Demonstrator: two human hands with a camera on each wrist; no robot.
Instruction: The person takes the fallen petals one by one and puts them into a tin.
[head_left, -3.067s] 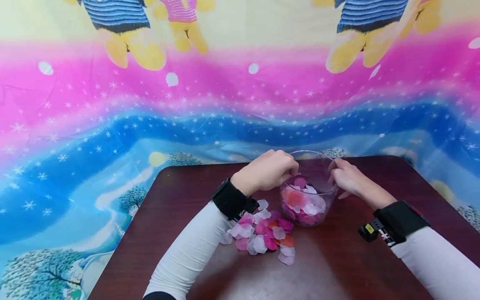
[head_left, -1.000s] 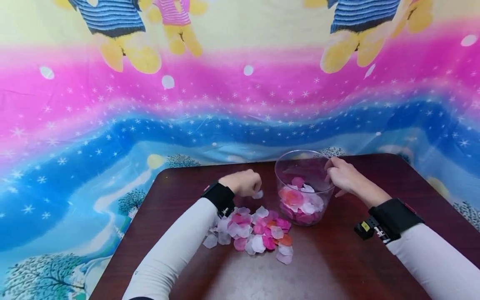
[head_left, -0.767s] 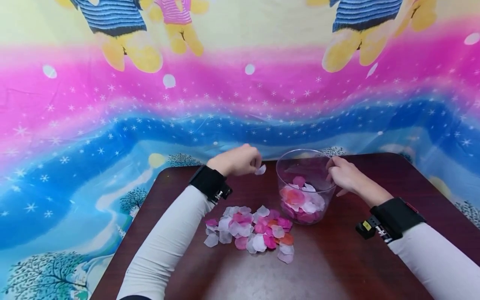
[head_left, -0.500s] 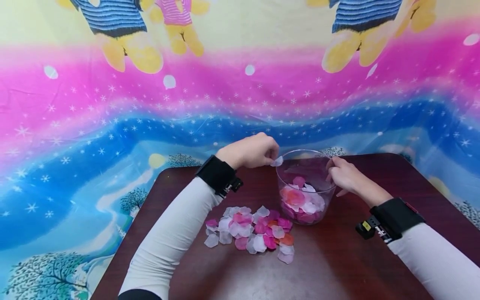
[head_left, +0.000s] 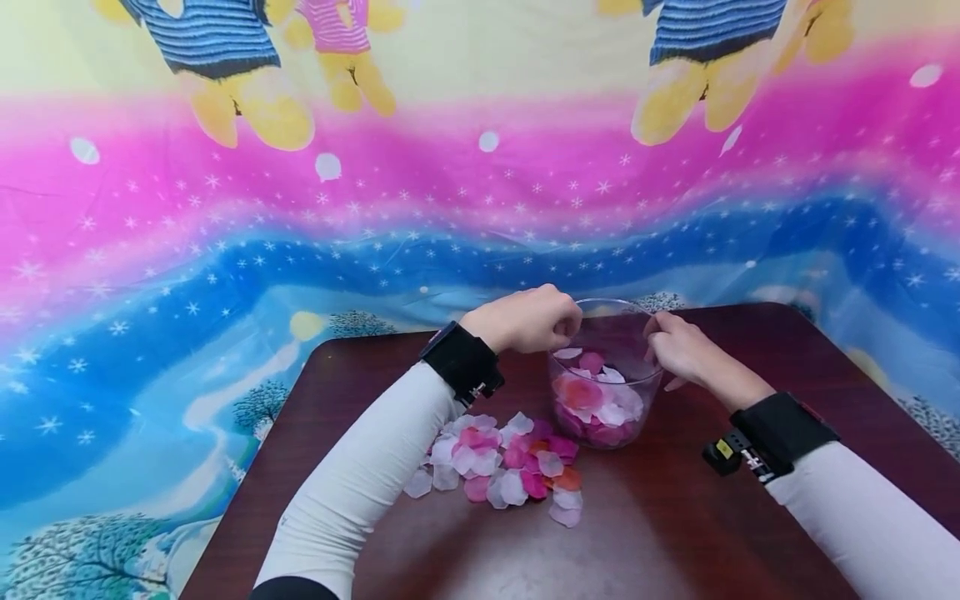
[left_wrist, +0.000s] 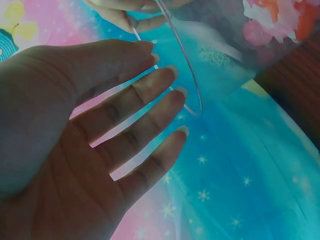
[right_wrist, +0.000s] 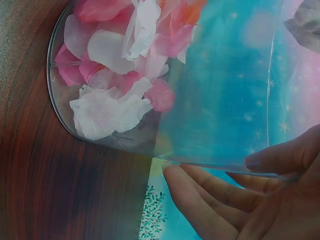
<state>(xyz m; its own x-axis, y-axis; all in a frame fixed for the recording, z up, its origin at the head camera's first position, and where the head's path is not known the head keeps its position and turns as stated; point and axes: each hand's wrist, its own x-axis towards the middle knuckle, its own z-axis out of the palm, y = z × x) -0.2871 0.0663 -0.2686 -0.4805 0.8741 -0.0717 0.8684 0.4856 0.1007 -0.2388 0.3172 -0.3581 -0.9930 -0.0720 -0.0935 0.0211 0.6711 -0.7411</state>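
Observation:
A clear plastic bucket (head_left: 637,392) stands upright, partly filled with pink, white and orange artificial petals (head_left: 600,404). My right hand (head_left: 686,350) grips its right wall, thumb inside and fingers (right_wrist: 195,200) outside. At the left rim, my left hand (head_left: 528,319) is above the opening. In the left wrist view, its fingers (left_wrist: 150,130) are nearly straight, the thumb is close to the index finger, and no petal shows between them. A pale petal (head_left: 567,353) is below that hand, inside the bucket's upper part.
A loose pile of petals (head_left: 487,458) lies on the dark wooden table (head_left: 637,533), left of and in front of the bucket. A printed cloth backdrop (head_left: 450,183) hangs behind the table. Both wrists wear black straps with small cameras.
My left hand went down to the pile, lifted a pale petal and carried it right to the bucket's rim; the petal is now apart from its fingers. My right hand keeps its grip.

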